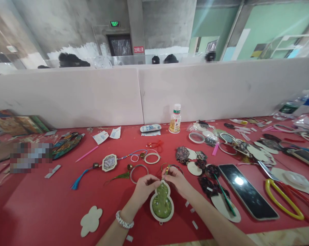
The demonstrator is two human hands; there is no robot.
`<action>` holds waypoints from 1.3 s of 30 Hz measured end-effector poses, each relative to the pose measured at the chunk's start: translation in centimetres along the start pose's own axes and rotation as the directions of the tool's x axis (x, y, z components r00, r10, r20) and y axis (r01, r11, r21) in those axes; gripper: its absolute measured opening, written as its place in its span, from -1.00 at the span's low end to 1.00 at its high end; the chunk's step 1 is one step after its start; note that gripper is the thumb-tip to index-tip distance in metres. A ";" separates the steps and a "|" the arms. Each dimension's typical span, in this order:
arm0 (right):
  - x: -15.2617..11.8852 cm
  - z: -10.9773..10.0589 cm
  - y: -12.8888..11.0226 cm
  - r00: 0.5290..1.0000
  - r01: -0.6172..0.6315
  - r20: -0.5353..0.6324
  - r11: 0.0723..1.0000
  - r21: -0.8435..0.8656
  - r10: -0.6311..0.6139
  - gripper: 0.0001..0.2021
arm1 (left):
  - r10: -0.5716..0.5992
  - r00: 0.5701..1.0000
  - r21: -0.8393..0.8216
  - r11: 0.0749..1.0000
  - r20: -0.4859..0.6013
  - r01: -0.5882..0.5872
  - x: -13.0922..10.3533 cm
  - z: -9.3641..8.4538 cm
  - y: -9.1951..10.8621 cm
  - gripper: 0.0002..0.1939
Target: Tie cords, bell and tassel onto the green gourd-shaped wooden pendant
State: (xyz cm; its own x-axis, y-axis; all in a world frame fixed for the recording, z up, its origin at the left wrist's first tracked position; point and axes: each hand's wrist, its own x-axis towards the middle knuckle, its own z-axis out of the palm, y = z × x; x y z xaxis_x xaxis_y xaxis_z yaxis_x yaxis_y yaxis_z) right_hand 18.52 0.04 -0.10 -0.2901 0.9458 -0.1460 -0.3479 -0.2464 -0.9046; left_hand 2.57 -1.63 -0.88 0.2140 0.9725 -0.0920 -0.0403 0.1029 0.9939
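Note:
A gourd-shaped pendant (162,205) with a green fabric centre and a cream rim lies at the front of the red table. My left hand (144,190) pinches it at the upper left, near its top loop. Close by, my right hand (179,181) is closed on a small beaded cord (167,169) at that loop; the fingertips partly cover where they meet. Just beyond my hands are a pale ring (139,174) and a green tassel (121,176). An octagonal pendant (109,162) with a blue tassel (79,180) lies further left.
On the right lie a phone (249,191), scissors (282,198) with yellow and red handles, and dark fabric pieces (210,184). A small bottle (176,119) stands before the white partition (93,97). A cloud-shaped piece (91,221) rests at front left.

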 end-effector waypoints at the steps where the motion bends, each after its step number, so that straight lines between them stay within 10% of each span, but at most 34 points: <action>1: 0.0 -0.1 0.1 1.000 -0.017 0.009 1.000 0.023 0.017 -0.82 | 0.012 1.000 0.013 1.000 -0.002 -0.012 0.0 0.0 -0.1 -0.82; 12: 0.0 -0.1 0.2 0.997 -0.062 0.048 0.997 0.055 0.060 -0.79 | 0.337 0.941 0.395 0.868 -0.020 -0.302 -0.8 0.5 1.2 -0.85; 39: -0.2 0.0 0.0 0.990 0.133 -0.015 0.979 -0.156 -0.137 -0.83 | 0.219 0.975 0.266 0.942 -0.032 -0.203 -0.4 0.0 0.4 -0.84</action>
State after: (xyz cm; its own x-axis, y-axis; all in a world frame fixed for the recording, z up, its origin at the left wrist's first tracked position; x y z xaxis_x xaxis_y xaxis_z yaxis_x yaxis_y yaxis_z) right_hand 18.58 -0.17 -0.10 -0.2266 0.9736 -0.0269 -0.2401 -0.0826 -0.9672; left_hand 2.45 -1.96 -0.41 0.1684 0.9776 0.1262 0.1778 -0.1560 0.9716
